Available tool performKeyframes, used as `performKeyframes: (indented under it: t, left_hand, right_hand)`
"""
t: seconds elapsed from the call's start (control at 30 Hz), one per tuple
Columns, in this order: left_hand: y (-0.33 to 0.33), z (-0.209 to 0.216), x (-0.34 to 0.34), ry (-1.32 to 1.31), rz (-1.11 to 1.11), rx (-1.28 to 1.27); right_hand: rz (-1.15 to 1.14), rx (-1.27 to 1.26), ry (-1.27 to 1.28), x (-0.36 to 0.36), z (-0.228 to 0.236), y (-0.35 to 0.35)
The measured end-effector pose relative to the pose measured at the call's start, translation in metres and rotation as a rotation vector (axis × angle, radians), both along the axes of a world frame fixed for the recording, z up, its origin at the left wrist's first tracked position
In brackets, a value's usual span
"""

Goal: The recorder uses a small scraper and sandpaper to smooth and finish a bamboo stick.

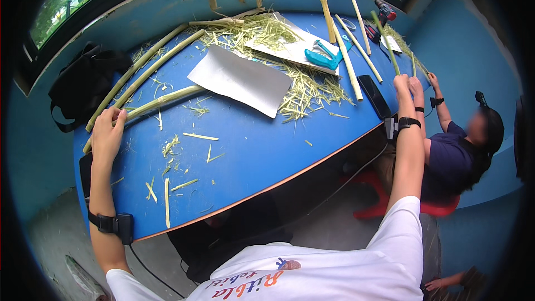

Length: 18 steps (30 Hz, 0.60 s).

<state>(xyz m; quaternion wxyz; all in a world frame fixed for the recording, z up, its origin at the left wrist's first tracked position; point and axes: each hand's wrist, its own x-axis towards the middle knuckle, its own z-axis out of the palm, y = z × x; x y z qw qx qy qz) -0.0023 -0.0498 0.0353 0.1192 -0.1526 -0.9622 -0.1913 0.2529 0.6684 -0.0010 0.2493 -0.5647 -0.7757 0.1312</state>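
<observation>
My left hand [107,134] is at the left side of the blue table [251,150], its fingers bent round the near end of a bamboo pole [167,98]. That pole slants away to the right, its far end meeting a curled white sheet [239,81]. Two longer bamboo poles [153,67] lie just beyond the hand. My right hand [402,83] stretches far to the right, closed on the lower end of a thin green bamboo stick [385,44] that points up and away. Next to it is a co-worker's hand [416,86].
Bamboo shavings [312,92] are heaped at the back, around a white board [295,44] with a teal tool [326,56]. A black phone [373,96] lies by the right edge, a red-black drill [384,12] behind. A black bag [89,83] sits left. A co-worker [454,153] sits right.
</observation>
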Motion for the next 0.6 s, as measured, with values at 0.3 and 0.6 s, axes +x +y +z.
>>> performKeyframes:
  t: [0.3, 0.6]
  left_hand:
    - [0.019, 0.007, 0.010, 0.003, 0.016, -0.173]
    - [0.033, 0.004, 0.000, -0.102, -0.322, 0.284]
  right_hand:
    - [0.339, -0.286, 0.577, -0.009, 0.014, -0.079]
    - [0.983, -1.025, 0.766, -0.013, 0.040, -0.229]
